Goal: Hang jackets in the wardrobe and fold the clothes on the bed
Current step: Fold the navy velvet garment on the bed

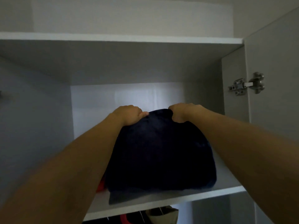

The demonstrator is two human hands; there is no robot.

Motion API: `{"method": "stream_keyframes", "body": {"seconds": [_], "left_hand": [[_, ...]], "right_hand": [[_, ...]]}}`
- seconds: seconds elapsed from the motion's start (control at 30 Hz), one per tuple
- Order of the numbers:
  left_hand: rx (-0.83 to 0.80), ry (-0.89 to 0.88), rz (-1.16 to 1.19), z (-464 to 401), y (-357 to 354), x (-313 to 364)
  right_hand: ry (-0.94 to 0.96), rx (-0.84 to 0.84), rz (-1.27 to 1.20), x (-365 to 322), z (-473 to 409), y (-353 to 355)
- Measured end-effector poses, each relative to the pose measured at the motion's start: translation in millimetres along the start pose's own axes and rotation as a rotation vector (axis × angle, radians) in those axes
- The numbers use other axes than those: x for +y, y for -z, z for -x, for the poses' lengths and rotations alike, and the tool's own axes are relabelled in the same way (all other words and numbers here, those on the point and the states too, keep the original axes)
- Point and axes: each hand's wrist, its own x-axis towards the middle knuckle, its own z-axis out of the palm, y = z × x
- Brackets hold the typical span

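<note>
A folded dark navy garment (159, 152) lies on a white wardrobe shelf (161, 202), on top of other folded clothes with a bit of red cloth (101, 185) showing at its left. My left hand (129, 114) grips the garment's far left top edge, thumb on the cloth. My right hand (183, 112) grips the far right top edge, fingers curled round the fabric. Both arms reach forward into the shelf compartment.
A second white shelf (119, 38) runs above. The open wardrobe door with a metal hinge (247, 84) stands at the right. Below the shelf, hanging clothes and hangers (145, 215) show. The wardrobe's side wall (32, 118) is at the left.
</note>
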Motion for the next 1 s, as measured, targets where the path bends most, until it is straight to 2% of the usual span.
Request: {"method": "stream_keyframes", "body": {"seconds": [0.1,0.2,0.3,0.37,0.8,1.0], "left_hand": [[-0.127,0.058,0.051,-20,-37,-10],[-0.227,0.043,0.146,-33,-109,-22],[-0.296,0.100,0.043,-36,-189,-40],[-0.303,0.115,0.023,-35,-217,-51],[-0.248,0.183,0.098,-36,-220,-51],[-0.330,0.183,0.036,-38,-211,-48]], "right_hand": [[0.049,-0.039,0.010,-2,-46,-43],[0.115,-0.084,0.015,-14,-79,-117],[0.151,-0.160,-0.142,-16,-102,-188],[0.180,-0.182,-0.203,-9,-116,-206],[0.214,-0.133,-0.200,-4,-135,-222],[0.256,-0.102,-0.101,-4,-135,-216]]}}
